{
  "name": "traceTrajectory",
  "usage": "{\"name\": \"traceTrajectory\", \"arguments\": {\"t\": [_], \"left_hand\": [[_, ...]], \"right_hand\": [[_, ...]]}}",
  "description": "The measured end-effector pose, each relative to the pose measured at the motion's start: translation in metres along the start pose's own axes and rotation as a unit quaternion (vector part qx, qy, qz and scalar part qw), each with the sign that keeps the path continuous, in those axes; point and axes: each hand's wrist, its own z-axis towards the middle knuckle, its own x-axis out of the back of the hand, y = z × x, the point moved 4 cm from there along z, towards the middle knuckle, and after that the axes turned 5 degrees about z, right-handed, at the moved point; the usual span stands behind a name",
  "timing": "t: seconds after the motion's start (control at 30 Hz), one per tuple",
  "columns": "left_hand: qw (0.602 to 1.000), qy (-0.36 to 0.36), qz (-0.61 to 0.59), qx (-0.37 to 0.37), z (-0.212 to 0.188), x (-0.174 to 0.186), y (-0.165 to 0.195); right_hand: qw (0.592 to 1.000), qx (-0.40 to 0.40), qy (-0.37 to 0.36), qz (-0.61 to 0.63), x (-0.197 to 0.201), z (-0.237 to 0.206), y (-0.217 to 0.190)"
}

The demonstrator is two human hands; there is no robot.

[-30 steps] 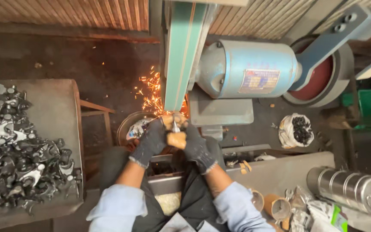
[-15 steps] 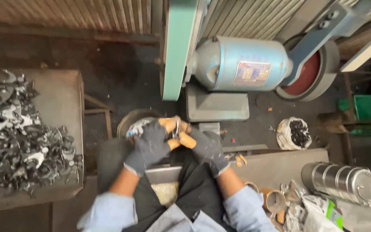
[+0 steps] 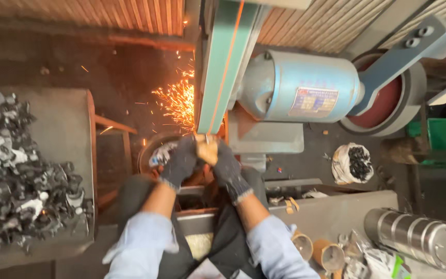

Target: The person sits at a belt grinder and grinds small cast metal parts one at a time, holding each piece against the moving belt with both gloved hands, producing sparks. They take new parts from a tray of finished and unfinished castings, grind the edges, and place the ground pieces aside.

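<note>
The left hand [image 3: 180, 161] and the right hand [image 3: 226, 164], both in dark gloves, are gripping a small metal workpiece [image 3: 206, 139] between them and pressing it against the lower end of the green sanding belt [image 3: 223, 67]. The workpiece itself is mostly hidden by the fingers. Orange sparks [image 3: 177, 101] are spraying to the left of the contact point. The blue motor housing [image 3: 300, 93] is sitting just right of the belt. A heap of dark metal parts [image 3: 16, 170] is lying on the grey table [image 3: 58, 119], covering its left portion. A steel cylinder [image 3: 414, 237] is lying at the lower right.
</note>
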Motion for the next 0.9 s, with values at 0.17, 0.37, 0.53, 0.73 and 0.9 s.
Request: {"name": "traceTrajectory", "arguments": {"t": [0.17,0.37,0.53,0.73,0.9], "left_hand": [[0.977,-0.11,0.158,-0.091,-0.031,-0.038,0.042],[0.978,0.096,0.15,0.106,-0.052,-0.028,0.027],[0.941,0.136,0.292,0.106,-0.032,-0.001,-0.005],[0.914,0.136,0.358,0.133,-0.019,0.01,-0.004],[0.979,0.001,0.086,0.186,-0.028,-0.018,0.013]], "right_hand": [[0.826,-0.147,-0.128,0.529,-0.002,-0.012,-0.006],[0.933,-0.155,-0.046,0.322,-0.002,-0.03,-0.005],[0.999,-0.019,0.026,0.027,0.004,-0.006,0.014],[0.941,-0.197,0.007,0.273,0.003,0.011,0.041],[0.869,-0.24,0.09,0.424,0.02,-0.004,0.029]]}}
